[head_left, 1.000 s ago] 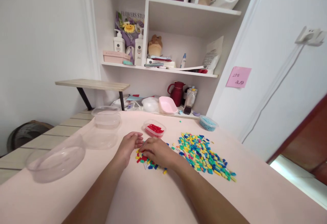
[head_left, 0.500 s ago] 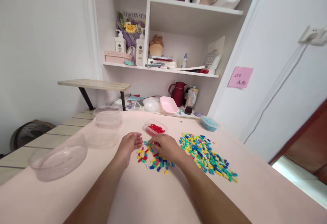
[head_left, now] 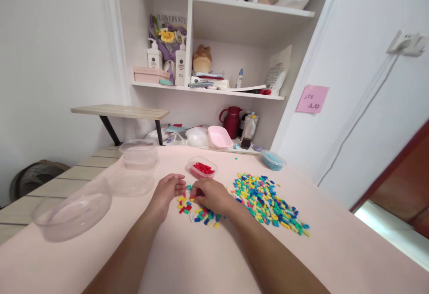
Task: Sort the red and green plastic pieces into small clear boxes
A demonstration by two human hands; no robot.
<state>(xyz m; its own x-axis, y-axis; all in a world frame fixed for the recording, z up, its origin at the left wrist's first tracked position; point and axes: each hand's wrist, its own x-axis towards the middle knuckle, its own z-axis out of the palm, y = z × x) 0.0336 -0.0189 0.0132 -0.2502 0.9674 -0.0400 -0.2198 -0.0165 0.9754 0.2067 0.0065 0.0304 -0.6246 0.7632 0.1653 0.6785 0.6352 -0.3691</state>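
Observation:
My left hand [head_left: 166, 192] rests on the pink table [head_left: 187, 258] with its fingers curled loosely, just left of a small patch of mixed colored beads [head_left: 197, 210]. My right hand [head_left: 210, 196] lies over that patch with fingertips pinched together on the beads; what they grip is too small to make out. A small clear tub of red beads [head_left: 202, 168] stands just beyond both hands. A large pile of blue, yellow, green and pink beads [head_left: 268, 202] spreads out to the right.
A tub of light blue beads [head_left: 272, 160] sits at the far right of the table. Empty clear containers [head_left: 139, 153] and a clear bowl [head_left: 72, 213] stand at the left. White shelves [head_left: 214, 89] with bottles, a red jug and a pink tub rise behind.
My right hand slid forward off the small bead patch and then drew back a little, pinching at the beads. My left hand stayed nearly in place.

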